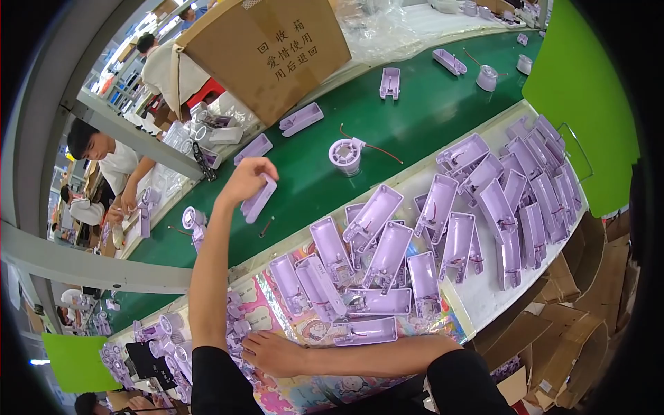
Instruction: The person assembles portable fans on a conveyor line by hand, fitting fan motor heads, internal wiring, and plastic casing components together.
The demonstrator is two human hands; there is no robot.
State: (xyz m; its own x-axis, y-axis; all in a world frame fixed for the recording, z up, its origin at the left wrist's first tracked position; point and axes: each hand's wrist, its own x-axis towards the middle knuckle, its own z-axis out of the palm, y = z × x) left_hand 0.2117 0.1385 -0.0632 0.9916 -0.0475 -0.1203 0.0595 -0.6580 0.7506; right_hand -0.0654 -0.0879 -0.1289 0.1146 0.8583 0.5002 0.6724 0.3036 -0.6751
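Over the green conveyor belt (429, 104), my left hand (249, 181) is closed on a lilac plastic housing shell (258, 202), which hangs tilted from the fingers. My right forearm lies across the near side of the worktable, and my right hand (273, 353) rests there, palm down, fingers apart. It is beside a cluster of small lilac parts (238, 325) and seems to hold nothing. Several long lilac half-shells with thin wires inside lie in front of my arms, such as one half-shell (389, 254). A round lilac fan-like head (345, 155) with a red wire stands on the belt.
More half-shells (532, 235) are piled at the right of the table. A cardboard box (270, 55) stands beyond the belt. Grey metal frame bars (131, 273) cross at the left. A co-worker (114, 159) sits at the far left. Green panels (588, 104) stand at the right.
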